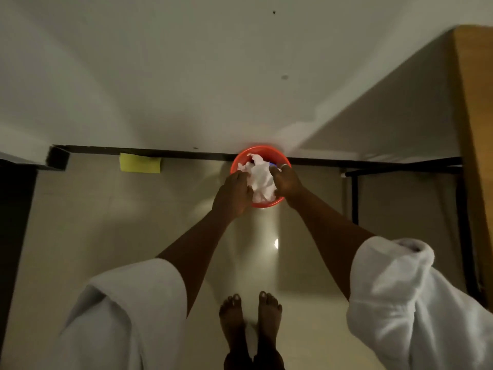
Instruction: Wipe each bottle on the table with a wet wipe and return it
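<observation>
Head view looks straight down at a red bowl [258,156] that stands on the pale tiled floor [106,222], against the dark skirting line [186,154] at the foot of the white wall [186,76]. Above the bowl both hands hold a crumpled white wipe [261,180]. The left hand [234,195] is on the left side of the bowl, and its fingers [244,177] are curled and clamped on the wipe. The right hand [286,180] is on the right side of the bowl, its fingers also curled on the wipe; a ring [284,165] shows on one of them. The wipe hangs partly inside the bowl and covers most of its inside, so what is in the bowl cannot be told. A small blue spot shows at the bowl's right rim, too small to name.

To the left of the bowl, a yellow sponge [140,163] lies on the floor against the skirting line. To the right of the bowl stands a black metal frame [354,193], and further right a wooden panel [474,129]. Nearer the camera than the bowl are two bare feet [250,319] on the floor, and white robe sleeves [128,311] cover both upper arms. No bottle is in view.
</observation>
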### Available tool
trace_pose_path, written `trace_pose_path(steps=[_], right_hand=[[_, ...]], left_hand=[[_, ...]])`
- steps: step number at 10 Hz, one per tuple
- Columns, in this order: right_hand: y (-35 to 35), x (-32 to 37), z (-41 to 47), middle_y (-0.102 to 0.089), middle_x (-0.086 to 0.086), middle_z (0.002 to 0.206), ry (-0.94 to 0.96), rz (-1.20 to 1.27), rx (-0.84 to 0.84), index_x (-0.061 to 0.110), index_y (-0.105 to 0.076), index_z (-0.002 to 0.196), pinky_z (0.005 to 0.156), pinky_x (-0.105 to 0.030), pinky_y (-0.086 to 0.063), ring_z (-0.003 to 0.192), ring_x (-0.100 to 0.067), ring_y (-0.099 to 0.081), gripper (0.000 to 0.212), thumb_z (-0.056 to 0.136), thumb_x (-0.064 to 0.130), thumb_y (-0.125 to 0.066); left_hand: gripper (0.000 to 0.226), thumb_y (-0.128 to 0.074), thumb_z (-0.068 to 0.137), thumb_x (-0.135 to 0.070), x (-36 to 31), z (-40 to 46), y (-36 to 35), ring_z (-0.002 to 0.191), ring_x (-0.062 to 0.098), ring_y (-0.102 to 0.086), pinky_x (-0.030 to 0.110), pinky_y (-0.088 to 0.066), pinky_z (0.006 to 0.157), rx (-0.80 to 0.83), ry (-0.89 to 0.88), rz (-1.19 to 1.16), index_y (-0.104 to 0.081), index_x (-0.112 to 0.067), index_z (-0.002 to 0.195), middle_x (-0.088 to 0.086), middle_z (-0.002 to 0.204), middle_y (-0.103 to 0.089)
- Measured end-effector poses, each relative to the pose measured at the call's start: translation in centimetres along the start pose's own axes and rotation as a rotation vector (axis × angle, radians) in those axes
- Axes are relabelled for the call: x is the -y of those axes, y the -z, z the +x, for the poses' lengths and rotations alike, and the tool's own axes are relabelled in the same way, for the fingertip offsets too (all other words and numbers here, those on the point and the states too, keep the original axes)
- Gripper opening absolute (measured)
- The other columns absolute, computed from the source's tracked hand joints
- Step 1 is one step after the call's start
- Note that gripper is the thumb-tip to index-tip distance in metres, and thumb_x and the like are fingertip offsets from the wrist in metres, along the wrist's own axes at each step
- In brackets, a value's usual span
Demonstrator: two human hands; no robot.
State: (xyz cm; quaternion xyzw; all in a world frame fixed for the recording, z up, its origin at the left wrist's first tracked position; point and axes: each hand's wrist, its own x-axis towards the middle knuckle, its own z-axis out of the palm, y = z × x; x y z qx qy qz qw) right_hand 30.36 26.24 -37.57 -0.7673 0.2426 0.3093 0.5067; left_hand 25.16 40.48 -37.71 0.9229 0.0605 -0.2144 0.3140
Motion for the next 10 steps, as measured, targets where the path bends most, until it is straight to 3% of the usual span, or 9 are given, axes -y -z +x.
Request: trace_pose_path(steps=[1, 2, 3, 4, 5, 8, 10], right_hand=[[-0.5, -2.4, 2.5, -0.06, -0.022, 0.12, 0.092, -0.236, -0.098, -0.004, -0.054, 0.118, 0.088, -0.03, -0.041, 0.113, -0.035, -0.055, 0.031, 0.094, 0.014, -0.047], [-1.1, -4.7, 3.3, -0.059, -0.024, 0.118, 0.101, -0.326, -0.085, -0.008, -0.056, 0.114, 0.084, -0.029, -0.039, 0.114, -0.038, -0.054, 0.03, 0.094, 0.011, -0.046], [-1.2, -6.0, 1.6, -0.044, -0.027, 0.14, 0.251, -0.72, 0.025, -0.004, -0.043, 0.133, 0.102, -0.04, -0.036, 0.13, -0.04, -0.041, 0.046, 0.099, 0.026, -0.042], [-0.9, -5.9, 0.6, -0.018, -0.021, 0.157, 0.491, -1.166, 0.019, 0.006, -0.023, 0.148, 0.116, -0.052, -0.02, 0.145, -0.037, -0.013, 0.062, 0.099, 0.042, -0.035], [-0.8, -4.9, 0.4, -0.015, -0.017, 0.159, 0.568, -1.267, -0.008, 0.01, -0.019, 0.15, 0.118, -0.053, -0.009, 0.147, -0.034, -0.008, 0.065, 0.099, 0.048, -0.029], [0.2, -3.4, -3.5, -0.016, -0.019, 0.158, 0.56, -1.264, -0.006, 0.006, -0.021, 0.149, 0.119, -0.05, -0.009, 0.147, -0.034, -0.011, 0.066, 0.099, 0.048, -0.028], [6.9, 6.6, -14.9, -0.032, -0.027, 0.15, 0.665, -0.988, -0.046, 0.0, -0.037, 0.142, 0.113, -0.047, -0.023, 0.14, -0.041, -0.027, 0.09, 0.08, 0.058, -0.008]], left_hand=[[0.043, -0.049, 0.096, -0.018, 2.1, 1.4, -2.2, 0.126, 0.032, -0.048, 0.044, -0.043, 0.101, 0.055, -0.017, 0.059, -0.045, -0.004, 0.136, 0.016, 0.138, -0.05], [0.046, -0.049, 0.096, -0.018, 3.7, 1.4, -4.1, 0.131, 0.031, -0.044, 0.044, -0.041, 0.105, 0.073, 0.005, 0.05, -0.042, -0.005, 0.139, 0.014, 0.142, -0.047], [0.046, -0.05, 0.096, -0.026, 4.2, 0.4, -4.3, 0.127, 0.03, -0.047, 0.045, -0.046, 0.1, 0.029, -0.035, 0.172, -0.044, -0.006, 0.136, 0.014, 0.138, -0.05], [0.053, -0.048, 0.096, -0.037, 3.5, 0.1, -3.0, 0.13, 0.032, -0.046, 0.044, -0.046, 0.102, -0.052, -0.109, 0.361, -0.041, -0.007, 0.14, 0.017, 0.143, -0.046], [0.064, -0.042, 0.098, -0.045, 2.5, 0.6, -1.9, 0.141, 0.038, -0.032, 0.048, -0.034, 0.112, -0.085, -0.136, 0.445, -0.029, -0.007, 0.148, 0.02, 0.153, -0.035], [0.065, -0.04, 0.098, -0.044, 0.6, -2.6, 0.6, 0.142, 0.039, -0.031, 0.049, -0.034, 0.112, -0.063, -0.164, 0.571, -0.03, -0.004, 0.148, 0.023, 0.152, -0.035], [0.059, -0.036, 0.086, -0.038, -7.1, -8.1, 10.9, 0.106, 0.043, -0.065, 0.05, -0.054, 0.087, -0.283, -0.302, 0.571, -0.065, 0.001, 0.119, 0.027, 0.117, -0.066]])
